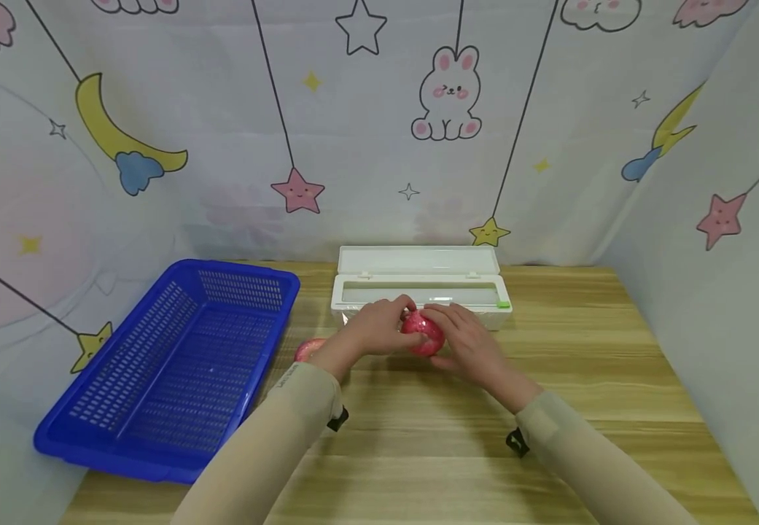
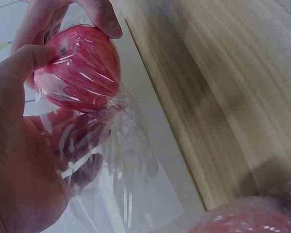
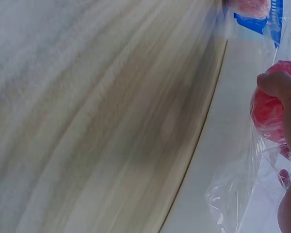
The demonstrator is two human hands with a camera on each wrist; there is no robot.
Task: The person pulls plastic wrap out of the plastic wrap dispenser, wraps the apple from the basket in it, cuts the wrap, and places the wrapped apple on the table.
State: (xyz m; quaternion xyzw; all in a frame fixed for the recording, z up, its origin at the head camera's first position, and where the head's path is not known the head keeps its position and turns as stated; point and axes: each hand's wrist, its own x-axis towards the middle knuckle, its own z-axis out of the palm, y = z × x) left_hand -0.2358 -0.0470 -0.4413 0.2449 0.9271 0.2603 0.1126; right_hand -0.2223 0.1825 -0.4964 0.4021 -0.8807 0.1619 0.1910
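Observation:
A round red fruit (image 1: 425, 334), its exact kind unclear, is held between both hands in front of a white film dispenser box (image 1: 418, 261). Clear cling film (image 2: 128, 160) covers the fruit and gathers in creases at one side, with a loose sheet trailing off. My left hand (image 1: 379, 327) grips it from the left, thumb pressed on the red skin in the left wrist view. From the right, the fingers and thumb of my right hand (image 1: 469, 344) curl around it. Another wrapped fruit (image 1: 308, 349) lies on the table beside my left wrist, partly hidden by it.
A blue plastic basket (image 1: 248, 397) with perforated sides stands on the left of the wooden table (image 1: 589, 379). The dispenser's lid is raised at the back, and a green slider (image 1: 503, 305) sits at its right end. Printed cloth (image 1: 379, 131) hangs behind and at both sides.

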